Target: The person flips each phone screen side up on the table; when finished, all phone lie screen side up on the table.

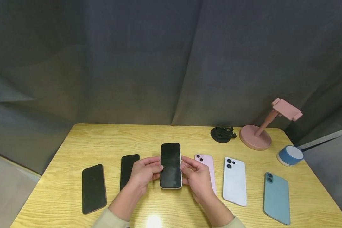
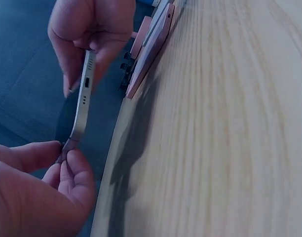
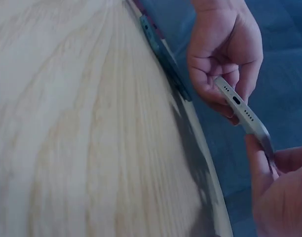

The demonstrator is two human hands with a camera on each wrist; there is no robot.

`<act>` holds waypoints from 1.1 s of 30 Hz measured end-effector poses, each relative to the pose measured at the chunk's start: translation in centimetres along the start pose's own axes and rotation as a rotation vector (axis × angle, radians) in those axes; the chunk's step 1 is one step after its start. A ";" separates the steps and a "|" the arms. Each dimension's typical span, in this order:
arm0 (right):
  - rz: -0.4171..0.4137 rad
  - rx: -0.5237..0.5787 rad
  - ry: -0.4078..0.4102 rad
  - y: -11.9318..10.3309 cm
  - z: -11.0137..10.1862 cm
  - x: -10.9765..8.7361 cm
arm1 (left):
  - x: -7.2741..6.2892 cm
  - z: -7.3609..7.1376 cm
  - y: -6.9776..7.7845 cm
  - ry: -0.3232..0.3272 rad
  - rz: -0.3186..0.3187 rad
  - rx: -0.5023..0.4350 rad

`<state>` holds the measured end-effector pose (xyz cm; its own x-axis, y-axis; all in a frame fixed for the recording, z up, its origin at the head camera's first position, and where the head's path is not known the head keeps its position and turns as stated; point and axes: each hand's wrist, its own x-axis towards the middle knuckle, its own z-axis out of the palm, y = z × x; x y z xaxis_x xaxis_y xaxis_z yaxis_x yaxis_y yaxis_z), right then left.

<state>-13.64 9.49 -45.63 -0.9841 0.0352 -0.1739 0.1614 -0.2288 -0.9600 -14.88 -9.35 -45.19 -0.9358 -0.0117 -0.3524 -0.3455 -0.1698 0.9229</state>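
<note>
Between both hands a smartphone (image 1: 171,166) is held above the table, its dark screen facing up. My left hand (image 1: 144,172) pinches its left edge, thumb on the front and fingers beneath. On the opposite edge my right hand (image 1: 197,176) grips in the same way. Both wrist views show the phone's pale bottom edge with its charging port, lifted off the wood; the smartphone (image 2: 84,96) spans from one hand to the other. A black-screened phone (image 1: 128,167) lies partly behind the left hand. Beside the right hand is a pink phone (image 1: 208,164), partly covered by it.
Farther left lies another dark-screened phone (image 1: 94,189). To the right are a white phone (image 1: 234,182) and a teal phone (image 1: 276,198), backs up. Along the back stand a folded black stand (image 1: 222,135), a pink phone stand (image 1: 256,137) and a blue-and-white cylinder (image 1: 290,155). A dark curtain (image 1: 136,63) hangs behind.
</note>
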 end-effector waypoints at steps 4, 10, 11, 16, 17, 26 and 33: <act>0.016 -0.064 0.017 0.3 -0.3 0.4 | 0.2 0.0 -0.2 -0.011 0.007 -0.025; 0.040 -0.138 -0.002 0.5 -0.6 0.7 | 0.2 0.0 -0.5 -0.011 0.019 -0.011; 0.047 -0.149 -0.006 0.5 -0.6 0.8 | 0.2 0.0 -0.5 -0.010 0.019 0.000; 0.066 -0.196 -0.029 0.9 -0.6 1.1 | 0.1 0.0 -0.9 0.003 0.022 0.069; 0.068 -0.199 -0.032 1.0 -0.6 1.1 | 0.1 0.1 -1.0 0.007 0.022 0.081; 0.051 -0.276 -0.067 1.2 -0.4 1.0 | 0.0 0.4 -1.3 0.048 0.030 0.175; 0.029 -0.347 -0.037 1.2 -0.5 1.0 | -0.3 0.3 -1.2 0.024 0.012 0.137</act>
<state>-14.39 9.74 -47.07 -0.9797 -0.0031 -0.2004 0.1987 0.1159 -0.9732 -14.19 -8.89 -46.13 -0.9386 -0.0372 -0.3430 -0.3419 -0.0333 0.9391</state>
